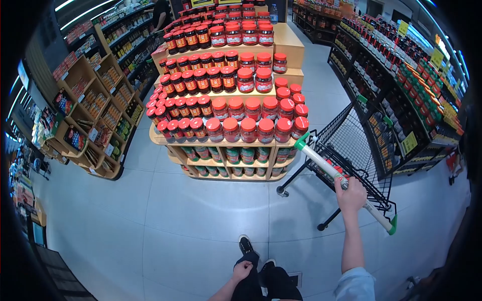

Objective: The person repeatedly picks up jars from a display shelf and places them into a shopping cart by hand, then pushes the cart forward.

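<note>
My right hand (351,194) is wrapped round the white handle (320,161) of a black wire shopping cart (346,135), to the right of a jar display. Green caps sit at both ends of the handle. Low in the view, my left hand (243,270) hangs in front of my dark trouser leg with its fingers curled; whether anything is in it cannot be made out. Ahead stands a stepped wooden display (288,44) with rows of red-lidded jars (248,130). Green-lidded jars (232,155) fill the compartments below.
Wooden shelves (83,109) with packets stand at the left. Dark shelves (384,80) of bottles and jars run along the right, with yellow price signs. Pale tiled floor (201,210) lies between me and the display. A person (161,14) in dark clothes is at the far left aisle.
</note>
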Available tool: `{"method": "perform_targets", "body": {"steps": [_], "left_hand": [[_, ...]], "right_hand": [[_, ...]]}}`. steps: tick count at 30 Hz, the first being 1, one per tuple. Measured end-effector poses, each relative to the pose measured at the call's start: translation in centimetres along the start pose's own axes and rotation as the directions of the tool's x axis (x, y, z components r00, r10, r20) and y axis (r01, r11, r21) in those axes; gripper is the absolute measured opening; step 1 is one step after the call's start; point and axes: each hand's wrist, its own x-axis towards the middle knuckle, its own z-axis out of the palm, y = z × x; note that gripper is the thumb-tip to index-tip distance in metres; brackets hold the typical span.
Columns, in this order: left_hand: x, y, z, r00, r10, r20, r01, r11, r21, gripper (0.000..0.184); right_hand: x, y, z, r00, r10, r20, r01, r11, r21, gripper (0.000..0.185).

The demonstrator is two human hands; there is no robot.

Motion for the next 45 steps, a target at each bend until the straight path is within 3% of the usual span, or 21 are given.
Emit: {"method": "perform_targets", "body": {"steps": [3, 9, 17, 20, 23, 27, 32, 34, 36, 38, 40, 42, 45], "left_hand": [[1.8, 1.0, -0.7, 0.997, -0.016, 0.070, 0.022, 0.995, -0.093, 0.034], [3.1, 4.5, -2.4, 0.975, -0.126, 0.183, 0.124, 0.992, 0.018, 0.035], [4.9, 7.3, -6.2, 0.977, -0.152, 0.150, 0.160, 0.986, -0.042, 0.033], [5.9, 6.3, -7.9, 0.979, -0.160, 0.127, 0.163, 0.987, -0.013, 0.034], [6.5, 7.3, -10.1, 0.959, -0.261, 0.110, 0.260, 0.965, 0.025, 0.037], [7.2, 8.3, -13.0, 0.962, -0.244, 0.120, 0.237, 0.969, 0.067, 0.038], [8.9, 10.3, -17.2, 0.969, -0.213, 0.126, 0.203, 0.975, 0.088, 0.035], [9.7, 11.5, -18.2, 0.978, -0.190, 0.085, 0.181, 0.979, 0.096, 0.030], [10.1, 12.3, -19.2, 0.957, -0.261, 0.127, 0.276, 0.954, -0.119, 0.030], [10.8, 12.9, -19.7, 0.956, -0.262, 0.132, 0.282, 0.944, -0.171, 0.027], [10.9, 13.5, -19.9, 0.945, -0.297, 0.138, 0.306, 0.950, -0.055, 0.029], [11.1, 14.5, -19.9, 0.931, -0.338, 0.138, 0.348, 0.936, -0.050, 0.029], [11.7, 16.5, -19.5, 0.918, -0.372, 0.137, 0.384, 0.921, -0.075, 0.031]], "right_hand": [[0.1, -0.2, -0.1, 1.000, 0.001, -0.003, -0.001, 1.000, 0.013, 0.046], [0.5, -0.6, -0.3, 0.999, 0.002, -0.039, 0.001, 0.998, 0.070, 0.047], [0.9, -0.9, -0.5, 0.999, 0.037, 0.023, -0.039, 0.995, 0.092, 0.046], [1.1, -1.0, -0.6, 0.998, 0.046, 0.047, -0.051, 0.993, 0.105, 0.045], [1.6, -1.0, -0.7, 0.990, 0.060, 0.128, -0.076, 0.990, 0.123, 0.043], [2.7, -1.3, -1.5, 0.986, 0.065, 0.156, -0.087, 0.986, 0.143, 0.043], [3.3, -1.1, -1.3, 0.942, 0.163, 0.292, -0.215, 0.964, 0.156, 0.045], [4.2, -1.0, -0.7, 0.852, 0.316, 0.418, -0.385, 0.919, 0.090, 0.049], [5.1, -1.0, -0.6, 0.812, 0.357, 0.461, -0.432, 0.900, 0.063, 0.051], [5.7, -0.9, -0.7, 0.699, 0.416, 0.582, -0.513, 0.859, 0.002, 0.049], [6.1, -0.9, -0.8, 0.691, 0.415, 0.592, -0.527, 0.849, 0.020, 0.049], [6.0, -1.0, -0.3, 0.741, 0.406, 0.535, -0.491, 0.871, 0.018, 0.047], [6.4, -1.1, -0.2, 0.705, 0.427, 0.566, -0.512, 0.859, -0.011, 0.045]]}}
